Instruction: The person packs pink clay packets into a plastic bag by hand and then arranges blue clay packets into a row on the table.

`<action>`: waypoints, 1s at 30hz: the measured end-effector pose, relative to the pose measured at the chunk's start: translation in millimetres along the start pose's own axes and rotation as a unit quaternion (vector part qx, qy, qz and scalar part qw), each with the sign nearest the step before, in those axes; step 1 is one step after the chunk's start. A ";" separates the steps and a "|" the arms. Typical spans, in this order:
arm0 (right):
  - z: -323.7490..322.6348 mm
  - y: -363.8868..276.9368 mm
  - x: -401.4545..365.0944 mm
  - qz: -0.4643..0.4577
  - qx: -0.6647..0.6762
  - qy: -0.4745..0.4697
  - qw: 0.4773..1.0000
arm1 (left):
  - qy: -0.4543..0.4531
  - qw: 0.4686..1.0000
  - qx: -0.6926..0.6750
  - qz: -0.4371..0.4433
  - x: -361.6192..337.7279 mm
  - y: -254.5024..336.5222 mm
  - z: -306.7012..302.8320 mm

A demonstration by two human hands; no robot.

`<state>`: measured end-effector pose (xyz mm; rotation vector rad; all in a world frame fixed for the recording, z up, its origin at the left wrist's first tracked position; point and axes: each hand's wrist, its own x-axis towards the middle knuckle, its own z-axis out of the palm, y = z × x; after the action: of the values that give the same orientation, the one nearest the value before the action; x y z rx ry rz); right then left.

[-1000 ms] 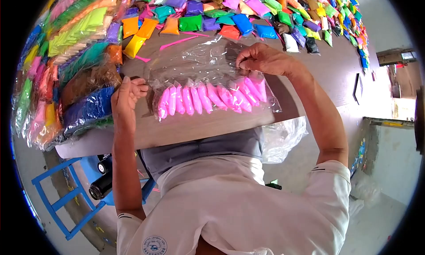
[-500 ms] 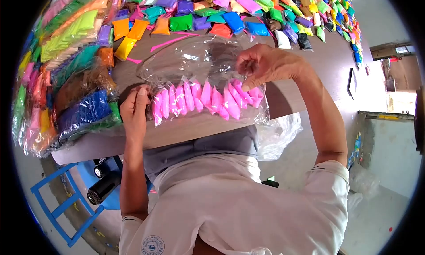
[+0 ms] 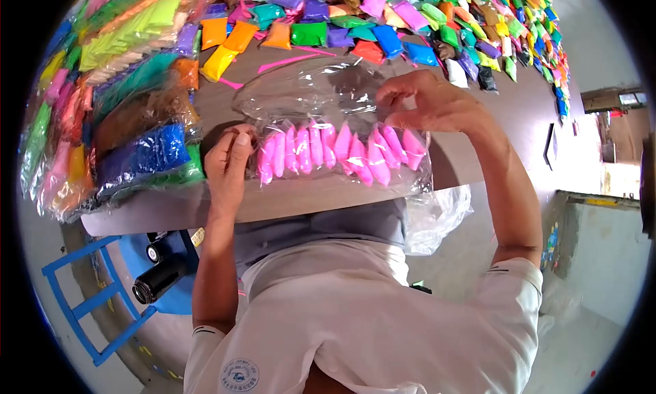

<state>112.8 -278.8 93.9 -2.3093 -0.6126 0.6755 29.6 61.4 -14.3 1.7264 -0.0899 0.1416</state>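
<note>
A clear plastic bag (image 3: 301, 97) lies on the table in front of me, with a row of pink packets (image 3: 316, 146) side by side in its near half. The far half is loose, crinkled film. My left hand (image 3: 231, 160) is closed on the bag's left edge, thumb against the fingers. At the upper right of the bag, my right hand (image 3: 434, 101) has its fingers curled on the film, just beyond the rightmost pink packets. Part of its grip is hidden by glare and the hand itself.
Bagged coloured packets (image 3: 140, 155) are piled along the left. Loose packets of many colours (image 3: 389, 42) cover the far side of the brown table (image 3: 273, 201). Pink strips (image 3: 290, 62) lie beyond the bag. A black bottle (image 3: 158, 279) and blue stool are below left; crumpled plastic (image 3: 441, 223) is below right.
The view has shifted, so the table and everything on it appear farther right. The right thumb has moved off the rightmost packets toward the bag's far part. My left hand keeps its hold.
</note>
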 end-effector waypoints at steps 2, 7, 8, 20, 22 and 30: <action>0.9 -4.9 3.9 -0.028 0.037 0.019 0.999 | 0.008 1.000 0.013 0.001 -0.5 -1.0 0.4; 23.9 -31.2 23.6 -0.059 0.111 -0.002 0.992 | 0.009 1.000 0.010 0.005 -0.4 -2.8 0.6; 31.1 -37.2 30.0 -0.051 0.095 -0.006 0.994 | 0.006 1.000 0.005 0.002 -0.7 -2.8 -0.1; 63.1 -31.9 81.8 -0.018 0.155 -0.164 0.974 | 0.001 0.998 0.044 0.042 -0.8 -0.9 1.6; 63.0 -31.2 81.2 -0.034 0.178 -0.148 0.972 | 0.007 0.998 0.038 0.052 -0.7 -1.3 2.6; 74.5 -36.6 87.0 -0.074 0.177 -0.145 0.971 | 0.011 0.996 0.055 0.066 0.4 -0.2 2.5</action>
<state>124.9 -170.2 43.8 -1.8321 -0.7237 0.9742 30.1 59.0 -14.8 1.8283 -0.1829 0.2660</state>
